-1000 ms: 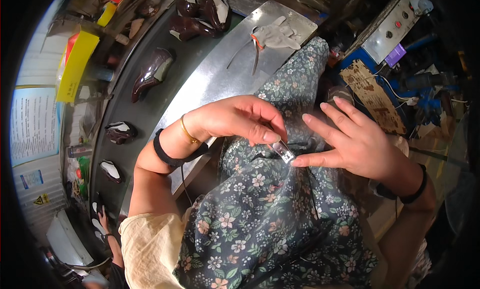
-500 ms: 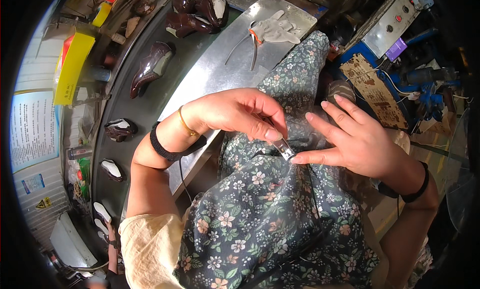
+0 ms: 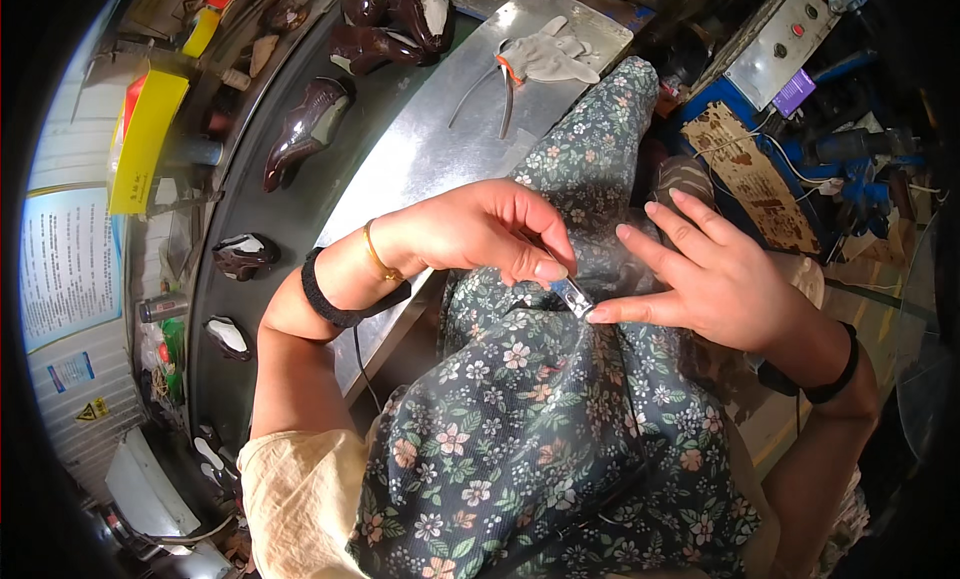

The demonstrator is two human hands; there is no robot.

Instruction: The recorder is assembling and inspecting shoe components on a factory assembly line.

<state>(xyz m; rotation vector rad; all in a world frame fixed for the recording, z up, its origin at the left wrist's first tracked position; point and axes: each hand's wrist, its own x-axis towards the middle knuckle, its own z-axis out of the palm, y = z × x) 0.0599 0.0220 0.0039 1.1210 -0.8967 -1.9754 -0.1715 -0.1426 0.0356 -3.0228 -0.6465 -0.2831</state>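
- Far left, on the dark belt [image 3: 300,207]: glossy dark-red shoe pieces [image 3: 308,129], well apart from both hands.
- Next: metal table [image 3: 400,159], bearing a pale glove [image 3: 550,57] at its far end, near edge running beneath the left forearm.
- In the left hand [image 3: 490,229]: small silver nail clipper [image 3: 573,297], pinched between thumb and curled fingers.
- Clipper over the flowered apron [image 3: 520,429], long axis slanting down and right, end at the right thumb's tip; touching or just beside, cannot tell.
- Right hand [image 3: 715,279]: thumb reaching left, 3 other visible fingers spread; open room between forefinger and clipper.
- Far right: worn board [image 3: 745,174], beyond the right fingers.
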